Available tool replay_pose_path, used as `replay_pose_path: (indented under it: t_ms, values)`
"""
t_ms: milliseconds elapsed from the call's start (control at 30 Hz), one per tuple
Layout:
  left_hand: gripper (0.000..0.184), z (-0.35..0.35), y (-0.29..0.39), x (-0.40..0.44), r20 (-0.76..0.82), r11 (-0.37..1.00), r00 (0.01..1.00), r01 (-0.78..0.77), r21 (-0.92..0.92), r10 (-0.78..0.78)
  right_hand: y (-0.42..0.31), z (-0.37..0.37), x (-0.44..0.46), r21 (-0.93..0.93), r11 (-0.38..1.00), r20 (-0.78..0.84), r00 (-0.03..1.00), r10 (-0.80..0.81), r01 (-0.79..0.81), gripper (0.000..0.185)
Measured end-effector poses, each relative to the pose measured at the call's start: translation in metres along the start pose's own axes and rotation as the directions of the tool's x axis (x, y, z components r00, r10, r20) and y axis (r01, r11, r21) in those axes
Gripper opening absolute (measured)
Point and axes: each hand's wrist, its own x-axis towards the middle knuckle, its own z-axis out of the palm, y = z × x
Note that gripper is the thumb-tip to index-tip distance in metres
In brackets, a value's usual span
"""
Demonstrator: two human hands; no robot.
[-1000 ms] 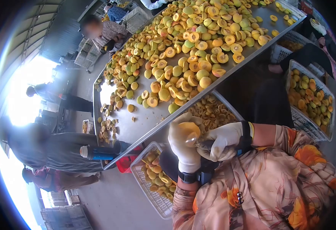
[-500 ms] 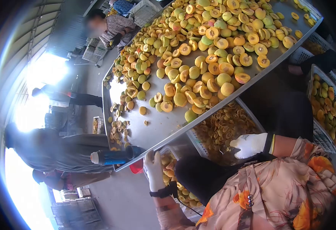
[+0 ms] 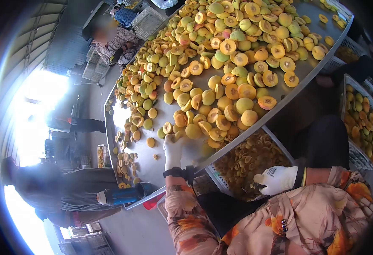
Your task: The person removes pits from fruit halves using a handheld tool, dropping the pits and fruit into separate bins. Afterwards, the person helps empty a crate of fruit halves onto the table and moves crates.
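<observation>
My left hand [image 3: 173, 151], in a white glove, reaches over the near edge of the metal table [image 3: 146, 148]. Its fingertips are beside the nearest halved yellow peaches [image 3: 193, 131]; blur and the back of the hand hide whether they grip one. Low on the right, my right hand [image 3: 278, 179], also gloved in white, is closed with the thumb bent in. Something small and shiny shows by its fingers, too unclear to name. Below that hand sits a crate [image 3: 220, 180] of brownish peach scraps [image 3: 254, 159].
Peach halves pile up across the table toward the far side. A white crate of peaches [image 3: 360, 106] stands at the right. A blue cylinder [image 3: 120, 195] sticks out at the table's left corner, near a red object [image 3: 152, 202]. Another person [image 3: 114, 46] is across the table; others stand left.
My left hand has moved up and forward from below the table edge to over the tabletop, at the fruit. My right hand has stayed nearly in place. The view has shifted slightly.
</observation>
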Motion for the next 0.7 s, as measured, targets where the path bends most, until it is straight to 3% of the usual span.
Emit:
replay_pose_path:
  t_ms: [67, 100, 200, 267, 367, 400, 533, 567, 700]
  values:
    - [0.043, 0.005, -0.041, 0.002, -0.093, 0.990, 0.992, -0.094, -0.105, 0.085, -0.004, -0.007, 0.000, 0.017, 1.000, 0.011, 1.000, 0.027, -0.027, 0.030]
    - [0.041, -0.002, -0.021, -0.017, -0.080, 0.994, 0.997, -0.003, -0.112, -0.006, -0.006, -0.009, -0.001, 0.022, 0.999, 0.017, 0.999, 0.038, -0.038, 0.031]
    - [0.040, -0.023, -0.037, -0.043, -0.112, 0.997, 0.992, 0.053, -0.061, -0.060, -0.004, -0.001, -0.003, -0.017, 0.999, -0.046, 0.998, 0.031, -0.032, 0.033]
    - [0.036, -0.055, -0.010, -0.068, -0.025, 0.954, 0.968, 0.240, -0.181, -0.248, -0.008, 0.001, -0.004, -0.048, 0.993, 0.026, 0.993, 0.112, -0.111, 0.039]
    - [0.031, -0.100, -0.040, -0.077, 0.003, 0.828, 0.928, 0.335, -0.451, -0.374, -0.019, 0.000, 0.000, -0.067, 0.979, 0.112, 0.974, 0.199, -0.193, 0.043]
    - [0.031, -0.116, -0.054, -0.070, -0.079, 0.797, 0.897, 0.343, -0.496, -0.435, -0.019, 0.003, 0.001, -0.084, 0.977, 0.100, 0.974, 0.205, -0.197, 0.044]
    - [0.026, -0.189, -0.085, -0.036, -0.291, 0.510, 0.806, 0.016, -0.860, -0.516, -0.020, 0.006, 0.013, -0.102, 0.972, 0.113, 0.968, 0.222, -0.211, 0.045]
    - [0.019, -0.201, -0.091, -0.032, -0.308, 0.529, 0.822, -0.010, -0.848, -0.479, -0.019, 0.008, 0.015, -0.099, 0.972, 0.117, 0.967, 0.225, -0.214, 0.045]
    - [0.017, -0.170, -0.078, -0.035, -0.268, 0.633, 0.832, 0.124, -0.764, -0.486, -0.018, 0.012, 0.018, -0.074, 0.987, 0.120, 0.981, 0.150, -0.142, 0.044]
